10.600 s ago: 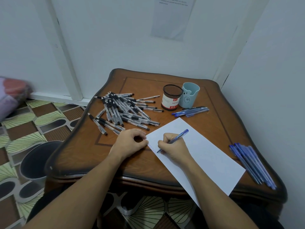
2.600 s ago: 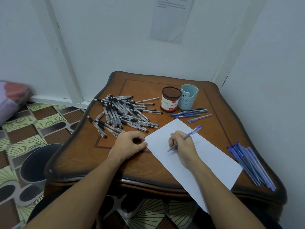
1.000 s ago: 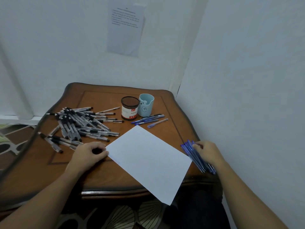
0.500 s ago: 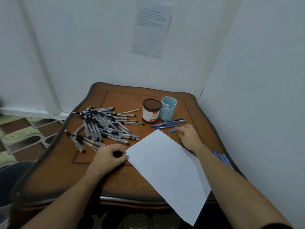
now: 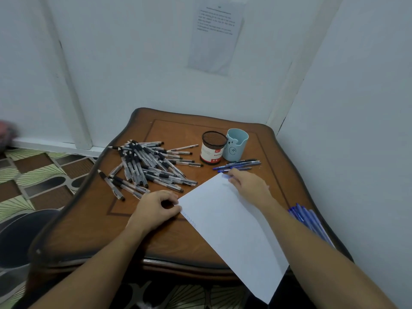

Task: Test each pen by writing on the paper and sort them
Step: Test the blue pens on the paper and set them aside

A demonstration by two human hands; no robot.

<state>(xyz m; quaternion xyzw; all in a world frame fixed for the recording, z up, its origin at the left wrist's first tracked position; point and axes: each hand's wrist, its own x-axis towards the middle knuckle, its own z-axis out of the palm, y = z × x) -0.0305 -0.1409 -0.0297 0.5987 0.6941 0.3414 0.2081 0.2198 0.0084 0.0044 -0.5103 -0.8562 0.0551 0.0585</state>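
The step in hand looks like fetching the next pen to test; to do it well, take one blue pen (image 5: 224,175) cleanly without dragging its neighbours in the small blue group (image 5: 238,165) before the cups, turn it tip-down, and scribble on a bare part of the paper (image 5: 229,221) clear of the faint marks at its left edge; the sheet should be pinned so it does not skid on the desk (image 5: 93,224).

The right hand (image 5: 250,186) lies over the paper's far corner, its fingers reaching onto that pen, of which only a short blue piece shows; whether they pinch it I cannot tell. The left hand (image 5: 156,208) is clenched loosely, thumb and forefinger resting at the paper's left corner; it holds no pen. The black pens (image 5: 147,166) lie heaped to the left; a blue bundle (image 5: 308,219) lies at the desk's right edge.
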